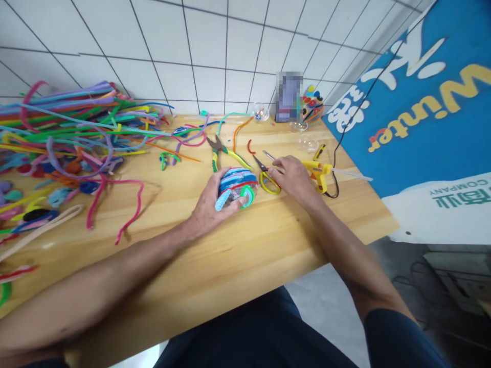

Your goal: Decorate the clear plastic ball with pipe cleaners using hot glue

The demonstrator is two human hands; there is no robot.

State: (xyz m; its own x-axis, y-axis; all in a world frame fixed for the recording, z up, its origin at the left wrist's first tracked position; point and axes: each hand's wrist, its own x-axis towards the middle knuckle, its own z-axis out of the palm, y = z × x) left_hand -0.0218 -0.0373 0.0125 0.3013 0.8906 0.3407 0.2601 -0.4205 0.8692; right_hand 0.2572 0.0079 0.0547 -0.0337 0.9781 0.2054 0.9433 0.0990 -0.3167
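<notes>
My left hand (215, 204) is wrapped round a ball covered in pipe cleaners (238, 179), in blue, white, lilac and red bands. A green and turquoise coil sits on its near side, by my thumb. My right hand (291, 176) has its fingers curled onto the yellow-handled scissors (270, 184), which lie on the table with their dark blades pointing away to the left. Partly under those fingers is a thin silver tool (268, 154) whose kind I cannot make out. Just beyond the ball lie pliers (218, 145) with green and yellow handles, jaws apart.
A yellow glue gun (318, 171) with its cord lies at right, beside a yellow cutter (319, 152). Pipe cleaners (76, 122) pile up at left. Clear cups (261, 111) and a propped phone-like screen (289, 97) stand at the tiled wall. A blue printed board (433, 102) borders the right.
</notes>
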